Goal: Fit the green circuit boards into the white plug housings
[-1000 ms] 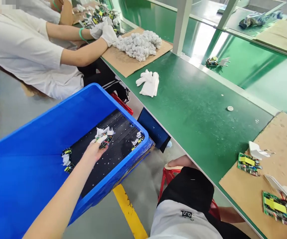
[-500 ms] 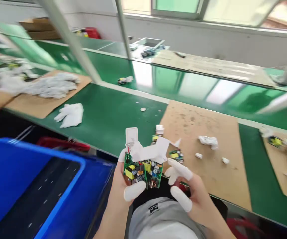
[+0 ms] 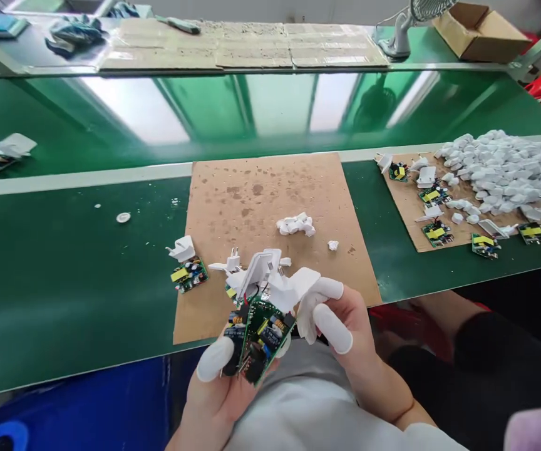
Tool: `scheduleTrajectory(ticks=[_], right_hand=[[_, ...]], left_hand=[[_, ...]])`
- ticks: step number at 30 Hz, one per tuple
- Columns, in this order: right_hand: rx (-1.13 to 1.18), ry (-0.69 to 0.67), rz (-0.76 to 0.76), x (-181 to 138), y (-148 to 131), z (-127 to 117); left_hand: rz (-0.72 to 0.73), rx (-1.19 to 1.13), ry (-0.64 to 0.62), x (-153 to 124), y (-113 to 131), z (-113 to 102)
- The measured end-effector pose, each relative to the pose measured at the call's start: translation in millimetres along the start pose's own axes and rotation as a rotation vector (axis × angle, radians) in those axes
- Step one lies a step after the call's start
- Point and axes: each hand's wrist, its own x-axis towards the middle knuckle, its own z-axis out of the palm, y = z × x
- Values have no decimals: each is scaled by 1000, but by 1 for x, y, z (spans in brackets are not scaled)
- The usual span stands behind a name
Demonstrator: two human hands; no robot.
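Note:
My left hand is closed around two green circuit boards with yellow and black components. White plastic plug housings hang from these boards on thin wires. My right hand is just to the right, thumb and fingers apart and curled. Its fingertips are close to or touching a white housing piece. White finger cots cover fingertips on both hands. Beyond the hands lie a white plug part and, at the cardboard's left edge, a circuit board with a white plug housing.
Under the work is a cardboard sheet on the green bench, with small white pieces on it. Another cardboard on the right bears a white pile and several boards. A person's leg shows at right.
The view has swung right, bringing the white pile and fan into sight. The boards in my left hand have turned and tilted. My right hand has come closer to the white housings.

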Motion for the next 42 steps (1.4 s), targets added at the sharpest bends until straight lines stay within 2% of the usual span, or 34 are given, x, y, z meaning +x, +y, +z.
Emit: scheduleTrajectory(ticks=[4,8,10,14,16,20,24,30,34,37,39,42], right_hand=[[147,89,72,9,-4,-1],[200,135,-2,13,-3,-7],[156,150,-54,16,-1,-8],[86,151,-160,19,4,-1],[14,177,-248,18,4,4],[-255,223,-460,8,0,11],[-487,208,-604,-3,-8,11],[-820,136,-771,-9,-25,5],[-856,78,-819,-13,-33,0],[-907,38,-828,-17,-37,-2],[-916,33,-834,-19,-39,-3],[-904,8,-808,-19,-39,-2]], left_hand=[[-155,-166,-90,5,6,12],[-239,-366,-153,11,19,31],[-290,-497,-92,12,26,41],[-308,-673,132,8,34,56],[-301,-712,176,6,35,63],[-282,-721,174,5,35,70],[-296,-702,139,3,34,72],[-349,-570,12,2,23,61],[-363,-527,-62,0,17,55],[-357,-541,-101,-1,16,61],[-350,-534,-83,1,17,69],[-332,-496,7,3,18,78]])
